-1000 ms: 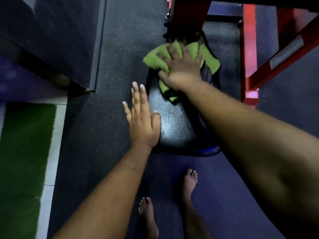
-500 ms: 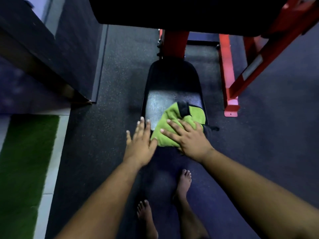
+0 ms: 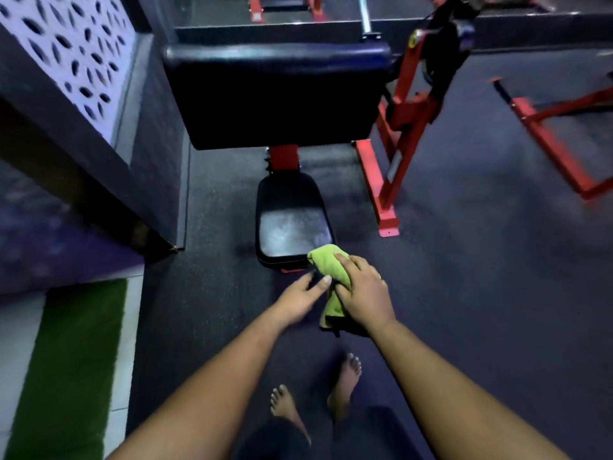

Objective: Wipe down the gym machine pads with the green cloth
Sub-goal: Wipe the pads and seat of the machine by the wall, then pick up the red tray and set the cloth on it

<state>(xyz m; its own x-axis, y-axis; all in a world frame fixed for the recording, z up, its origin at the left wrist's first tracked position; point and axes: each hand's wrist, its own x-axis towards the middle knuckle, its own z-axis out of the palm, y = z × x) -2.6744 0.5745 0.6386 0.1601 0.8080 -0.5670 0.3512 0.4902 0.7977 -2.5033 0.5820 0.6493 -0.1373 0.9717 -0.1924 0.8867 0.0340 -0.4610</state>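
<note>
Right grip (image 3: pixel 360 293) curls round the bunched cloth (image 3: pixel 326 265), now lifted off; left grip (image 3: pixel 300 295) loose, fingers out, tips just touching cloth, holding nothing. Back pad (image 3: pixel 275 94), well above & beyond the grips, looks unwiped; likely next. Seat (image 3: pixel 292 227), just beyond the cloth, shows a sheen, so prob. done: a sec ago the cloth was pressed flat on it.

The person's forearms are bare to the frame edge, with no sleeves showing. The left hand (image 3: pixel 300 298) and right hand (image 3: pixel 365 293) wear nothing visible. Both feet (image 3: pixel 345 380) are bare; dark legwear covers the legs (image 3: pixel 275 439).
</note>
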